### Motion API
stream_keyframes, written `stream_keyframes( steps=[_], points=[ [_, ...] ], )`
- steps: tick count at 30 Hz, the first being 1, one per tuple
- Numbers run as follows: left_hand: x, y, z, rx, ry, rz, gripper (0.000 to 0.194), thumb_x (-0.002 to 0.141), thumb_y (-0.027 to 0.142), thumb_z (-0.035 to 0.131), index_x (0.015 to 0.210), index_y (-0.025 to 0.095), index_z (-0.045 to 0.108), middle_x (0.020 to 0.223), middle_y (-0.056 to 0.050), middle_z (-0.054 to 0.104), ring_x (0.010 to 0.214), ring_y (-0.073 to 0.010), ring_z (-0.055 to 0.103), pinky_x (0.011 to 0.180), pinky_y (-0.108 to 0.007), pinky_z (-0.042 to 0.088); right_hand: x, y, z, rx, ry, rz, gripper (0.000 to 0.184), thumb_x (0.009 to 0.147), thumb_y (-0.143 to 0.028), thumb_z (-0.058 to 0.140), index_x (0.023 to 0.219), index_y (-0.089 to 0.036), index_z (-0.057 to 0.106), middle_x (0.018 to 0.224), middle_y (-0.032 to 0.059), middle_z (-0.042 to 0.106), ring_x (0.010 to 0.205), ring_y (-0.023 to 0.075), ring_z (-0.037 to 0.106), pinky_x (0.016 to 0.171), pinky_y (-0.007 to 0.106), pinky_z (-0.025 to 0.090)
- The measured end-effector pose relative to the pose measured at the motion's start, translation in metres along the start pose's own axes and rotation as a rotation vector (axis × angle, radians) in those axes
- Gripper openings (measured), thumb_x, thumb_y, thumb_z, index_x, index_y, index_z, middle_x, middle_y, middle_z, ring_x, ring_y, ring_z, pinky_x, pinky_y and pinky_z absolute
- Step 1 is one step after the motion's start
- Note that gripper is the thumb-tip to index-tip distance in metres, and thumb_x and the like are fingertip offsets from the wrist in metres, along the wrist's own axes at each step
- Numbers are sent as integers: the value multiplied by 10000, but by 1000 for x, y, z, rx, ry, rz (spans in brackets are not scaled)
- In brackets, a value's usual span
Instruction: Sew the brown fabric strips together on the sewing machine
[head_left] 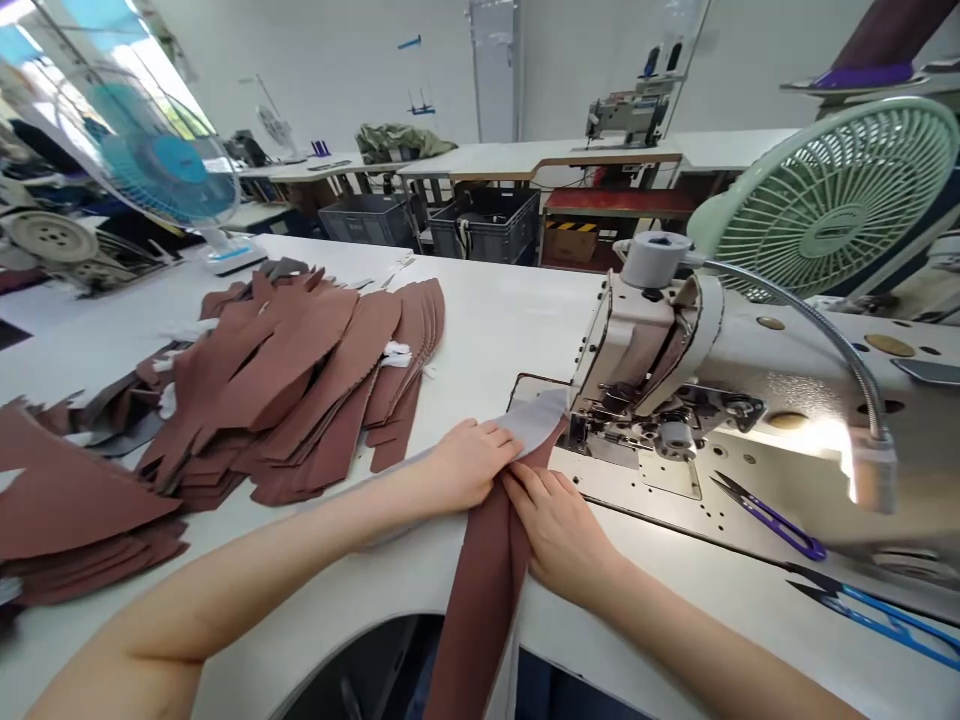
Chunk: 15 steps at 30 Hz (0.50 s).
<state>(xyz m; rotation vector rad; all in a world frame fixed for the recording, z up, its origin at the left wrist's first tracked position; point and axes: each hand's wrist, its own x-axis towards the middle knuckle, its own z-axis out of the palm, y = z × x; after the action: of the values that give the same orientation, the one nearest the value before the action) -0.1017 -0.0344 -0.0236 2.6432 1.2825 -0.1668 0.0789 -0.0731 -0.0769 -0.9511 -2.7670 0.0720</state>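
A long brown fabric strip (484, 585) with a grey underside or layer (541, 418) runs from the table's front edge up to the sewing machine (637, 350). Its grey end lies by the needle area, where the machine head hides the tip. My left hand (472, 465) grips the strip at the grey part, fingers bent over it. Just below and to the right, my right hand (559, 530) pinches the strip's brown right edge. The two hands almost touch. Below my hands the strip hangs over the table edge toward my lap.
Stacks of cut brown fabric pieces (300, 380) cover the left of the table (510, 310). Purple thread snips (776, 520) lie on the machine bed, blue snips (885, 615) beside it. A green fan (832, 230) stands behind the machine, a blue fan (161, 175) at far left.
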Motion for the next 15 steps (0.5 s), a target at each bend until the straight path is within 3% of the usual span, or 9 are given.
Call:
stream_keyframes(
  steps=[3,5,8,10,12,15],
  points=[
    [0,-19,-26,-173,-28,-47,383,806,100,435,1142,183,599,1095,-62,673,965,-199,615,827,-272,465,2,2,3,-40,31,12,617,733,-143,544,1341,-46,493,1312,223,520,1077,316,505,903,424,408],
    [-5,-35,-54,-266,-18,-161,335,815,134,426,1077,212,619,1049,-14,689,919,-170,624,773,-229,464,0,4,5,-75,51,15,575,766,-138,537,1339,-94,508,1345,216,502,1133,332,485,905,444,399],
    [-14,-43,-93,-219,45,-390,324,792,130,386,1021,202,604,993,-12,681,866,-184,606,718,-255,447,-2,8,3,-94,38,-15,534,799,-128,519,1333,-121,520,1379,190,488,1251,352,419,927,454,388],
    [-14,-35,-107,-90,180,-483,236,797,160,385,921,178,585,889,-29,659,791,-198,579,703,-296,423,-2,11,-1,-90,-8,-41,542,805,-131,526,1346,-120,506,1399,185,470,1280,363,402,917,450,400],
    [-10,-20,-105,83,352,-470,133,812,271,458,784,173,544,750,-26,606,719,-201,541,735,-341,404,-2,14,-7,-73,-69,-51,561,804,-145,547,1362,-138,491,1415,179,453,1284,371,406,897,446,416],
    [4,1,-73,222,455,-200,198,821,331,543,698,180,505,658,-12,554,724,-194,522,835,-377,368,-6,20,-17,-15,-147,-52,578,803,-180,580,1372,-205,487,1428,136,452,1304,384,379,903,453,418]
  ],
)
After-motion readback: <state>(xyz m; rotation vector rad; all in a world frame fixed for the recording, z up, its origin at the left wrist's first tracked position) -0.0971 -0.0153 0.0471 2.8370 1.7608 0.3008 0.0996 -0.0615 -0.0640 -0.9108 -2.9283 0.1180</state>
